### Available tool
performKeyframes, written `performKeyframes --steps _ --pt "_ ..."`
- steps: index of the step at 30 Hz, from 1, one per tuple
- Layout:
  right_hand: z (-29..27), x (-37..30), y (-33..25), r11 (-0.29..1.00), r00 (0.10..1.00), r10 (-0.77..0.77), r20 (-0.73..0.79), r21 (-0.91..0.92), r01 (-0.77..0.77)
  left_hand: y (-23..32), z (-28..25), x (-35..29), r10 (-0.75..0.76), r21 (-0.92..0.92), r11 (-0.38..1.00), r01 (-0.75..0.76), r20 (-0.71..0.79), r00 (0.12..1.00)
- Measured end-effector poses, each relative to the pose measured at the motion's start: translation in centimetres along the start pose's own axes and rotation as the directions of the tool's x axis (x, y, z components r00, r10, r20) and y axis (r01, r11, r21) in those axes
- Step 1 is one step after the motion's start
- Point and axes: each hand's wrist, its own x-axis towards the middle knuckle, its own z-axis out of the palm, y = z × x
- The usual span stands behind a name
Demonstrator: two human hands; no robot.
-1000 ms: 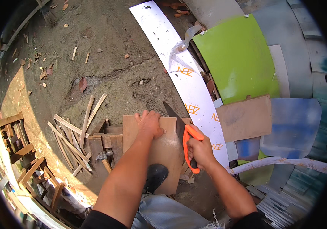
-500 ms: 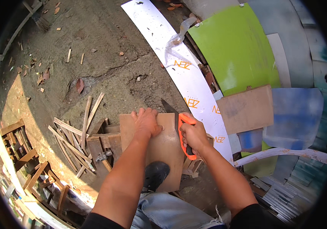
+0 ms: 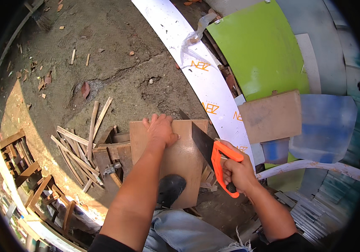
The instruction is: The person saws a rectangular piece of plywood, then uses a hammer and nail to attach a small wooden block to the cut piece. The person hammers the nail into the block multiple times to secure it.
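A brown wooden board (image 3: 180, 161) lies across a low wooden stand (image 3: 123, 152), with a dark shoe (image 3: 171, 190) pressing on its near part. My left hand (image 3: 162, 131) holds the board down at the far end, its fingers reaching over the far edge and the thumb on top. In my right hand (image 3: 239, 172) is the handle of a handsaw (image 3: 226, 161), orange and black. The saw's dark blade (image 3: 203, 140) slants through the board's far edge, right of my left hand, and its tip shows beyond that edge.
Thin wood strips (image 3: 79, 155) and a hammer (image 3: 112, 169) lie left of the board. A slatted wooden frame (image 3: 24, 168) stands farther left. On the right are a long white printed sheet (image 3: 188, 54), a green panel (image 3: 260, 50) and a brown panel (image 3: 270, 117).
My right hand has pulled the handsaw back, toward me and to the right, so more blade shows on the near side. The left hand and shoe stay on the board.
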Motion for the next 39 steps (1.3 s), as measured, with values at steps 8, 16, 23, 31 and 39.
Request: performKeyframes --steps 8,16,23,31,39 --pt "5.8 4.8 -1.3 0.996 0.996 -0.076 -0.046 -0.041 0.074 0.1 -0.7 -1.0 0.016 -0.020 1.000 -0.016 0.000 1.000" --pt "-2.2 -8.4 3.5 0.993 0.988 -0.114 0.105 -0.012 0.116 0.4 -0.7 -0.2 -0.007 -0.011 1.000 0.008 0.019 1.000" --pt "5.0 6.6 -0.6 0.973 0.981 -0.182 -0.065 -0.156 0.170 0.1 -0.4 -0.4 0.006 -0.026 1.000 -0.007 -0.016 1.000" --pt "0.4 -4.2 2.5 1.000 0.998 0.002 -0.059 0.006 -0.002 0.0 -0.5 0.0 0.021 -0.038 0.999 -0.020 0.031 0.999" --pt "2.4 3.5 0.2 0.996 0.998 -0.066 0.010 -0.066 0.066 0.1 -0.2 -0.5 -0.008 -0.025 1.000 0.008 0.003 1.000"
